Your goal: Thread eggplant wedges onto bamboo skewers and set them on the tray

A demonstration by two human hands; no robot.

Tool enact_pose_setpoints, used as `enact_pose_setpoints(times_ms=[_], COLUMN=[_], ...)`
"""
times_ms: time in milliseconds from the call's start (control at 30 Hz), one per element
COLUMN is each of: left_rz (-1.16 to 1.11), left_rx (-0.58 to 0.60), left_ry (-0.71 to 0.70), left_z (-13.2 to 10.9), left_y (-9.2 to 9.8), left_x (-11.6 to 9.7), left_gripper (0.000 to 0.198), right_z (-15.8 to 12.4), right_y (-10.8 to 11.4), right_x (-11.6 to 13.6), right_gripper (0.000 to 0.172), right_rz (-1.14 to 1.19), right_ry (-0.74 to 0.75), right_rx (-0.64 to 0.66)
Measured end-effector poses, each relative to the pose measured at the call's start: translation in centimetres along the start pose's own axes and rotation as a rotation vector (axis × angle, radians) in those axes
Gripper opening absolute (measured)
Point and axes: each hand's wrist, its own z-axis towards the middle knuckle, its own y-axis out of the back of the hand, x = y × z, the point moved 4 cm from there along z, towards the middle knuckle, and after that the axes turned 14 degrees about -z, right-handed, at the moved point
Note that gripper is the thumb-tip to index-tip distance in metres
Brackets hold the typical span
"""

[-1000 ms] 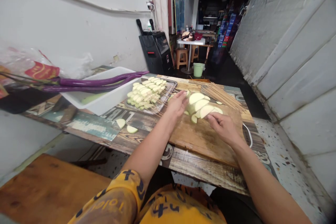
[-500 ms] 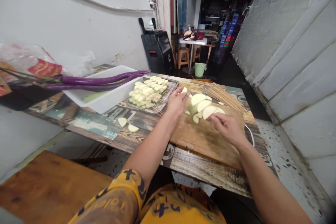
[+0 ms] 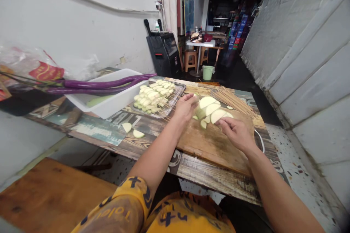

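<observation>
Turning left hand, right hand holding slices

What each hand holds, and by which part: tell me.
The right hand holds a row of pale slices at its near end. What the left hand pinches, if anything, cannot be told.
</observation>
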Motion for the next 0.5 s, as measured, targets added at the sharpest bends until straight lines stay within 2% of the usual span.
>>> enact_pose_setpoints(times_ms=[167,367,500], left_rz=[-0.107,-0.245,-0.241], left_rx=[0.000,0.004,0.048], left_ry=[0.039,0.127,0.138], left_z=[-0.24,0.07,0.05], left_y=[-0.22,-0.28,-0.46], left_x=[-0.21,0.21,0.16], left_gripper=[0.025,0.008,0.010], right_z=[-0.03,-0.06,-0.05], right_y=[-0.06,-0.08,-0.02], right_x=[-0.17,-0.39,-0.35], right_gripper=[0.024,0.025,0.026], right_rz=[-0.012,-0.016,-0.022], right_ry=[-0.009,-0.022,-0.033], right_rx=[-0.006,-0.014,-0.017])
